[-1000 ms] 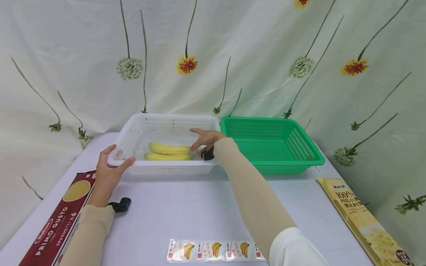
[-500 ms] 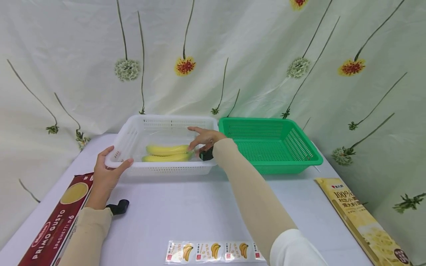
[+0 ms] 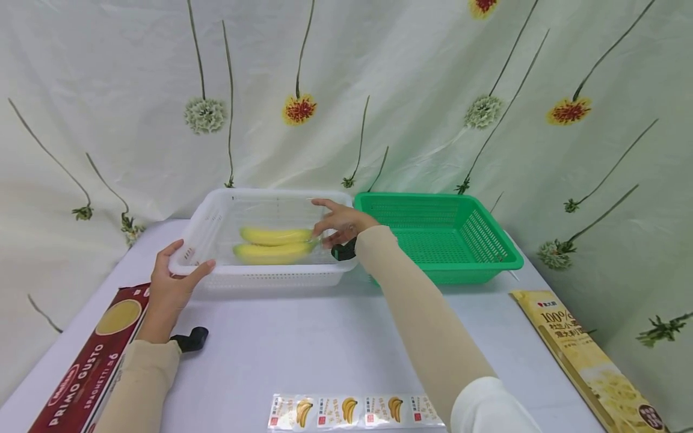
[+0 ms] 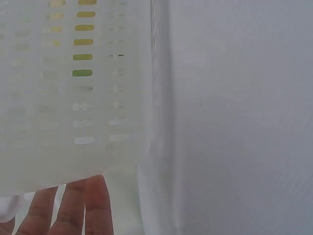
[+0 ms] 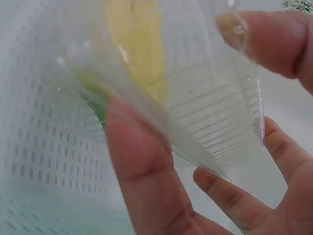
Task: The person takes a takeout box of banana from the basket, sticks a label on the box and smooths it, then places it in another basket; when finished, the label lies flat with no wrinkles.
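Observation:
My left hand [image 3: 172, 288] holds the front left corner of the white plastic basket [image 3: 271, 272], with the thumb over its rim. The left wrist view shows fingers [image 4: 98, 208] of that hand at the rim, beside the slotted wall. Inside the basket, my right hand [image 3: 343, 221] grips the right end of a clear plastic box [image 5: 210, 105]. Its thumb and fingers spread around the box's edges. Two yellow bananas with green ends, a rear banana [image 3: 276, 236] and a front banana [image 3: 273, 253], lie side by side in the box. The front banana looks blurred.
A green basket [image 3: 433, 264] stands directly right of the white one. A red spaghetti packet [image 3: 92, 361] lies at the left, a yellow pasta packet [image 3: 590, 361] at the right. Near the front lies a strip of banana labels [image 3: 349, 412]. A floral cloth [image 3: 325, 138] hangs behind.
My right hand has shifted slightly right, and the box with the bananas has moved slightly with it. The left hand keeps its hold on the white basket's corner.

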`<state>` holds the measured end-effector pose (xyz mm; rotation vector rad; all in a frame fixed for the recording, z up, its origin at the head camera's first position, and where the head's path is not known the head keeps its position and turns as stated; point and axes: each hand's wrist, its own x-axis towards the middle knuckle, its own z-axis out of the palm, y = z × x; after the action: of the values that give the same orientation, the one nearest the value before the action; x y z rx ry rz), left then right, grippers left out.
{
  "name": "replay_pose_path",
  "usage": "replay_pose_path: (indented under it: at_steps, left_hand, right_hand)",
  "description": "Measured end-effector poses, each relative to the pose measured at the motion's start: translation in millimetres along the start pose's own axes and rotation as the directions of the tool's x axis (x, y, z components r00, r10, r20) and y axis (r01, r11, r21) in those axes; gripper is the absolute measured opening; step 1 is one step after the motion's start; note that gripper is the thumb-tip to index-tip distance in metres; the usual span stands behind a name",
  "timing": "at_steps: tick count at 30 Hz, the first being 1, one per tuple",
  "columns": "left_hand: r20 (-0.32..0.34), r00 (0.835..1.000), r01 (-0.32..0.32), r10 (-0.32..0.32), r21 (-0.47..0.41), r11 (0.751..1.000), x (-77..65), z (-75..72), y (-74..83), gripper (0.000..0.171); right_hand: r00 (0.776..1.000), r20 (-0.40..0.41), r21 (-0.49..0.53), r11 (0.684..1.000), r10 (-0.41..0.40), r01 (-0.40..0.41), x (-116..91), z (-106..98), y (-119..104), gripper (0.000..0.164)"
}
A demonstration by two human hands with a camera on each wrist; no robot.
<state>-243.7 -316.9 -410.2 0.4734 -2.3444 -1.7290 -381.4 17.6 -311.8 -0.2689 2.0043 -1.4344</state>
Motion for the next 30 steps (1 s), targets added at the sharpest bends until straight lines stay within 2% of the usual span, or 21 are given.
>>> replay_pose_path:
  at_steps: [13, 21, 30]
  left_hand:
    - [-0.007, 1.000, -0.008, 0.008, -0.008, 1.000, -1.7, 0.2, -0.2, 0.095]
    - [0.007, 1.000, 0.012, -0.012, -0.010, 1.000, -2.1, -0.1, 1.7, 0.095]
    - [0.008, 1.000, 0.012, -0.012, 0.004, 1.000, -1.3, 0.1, 1.2, 0.095]
  right_hand:
    - [0.994, -0.064, 0.055, 0.995, -0.085, 0.089, -22.1, -12.3, -5.6, 0.081]
    - [0.984, -0.117, 0.033, 0.990, -0.135, 0.139, -48.0, -21.9, -14.1, 0.076]
    - [0.972, -0.109, -0.018, 0.978, -0.209, 0.208, -79.0, -31.9, -14.7, 0.069]
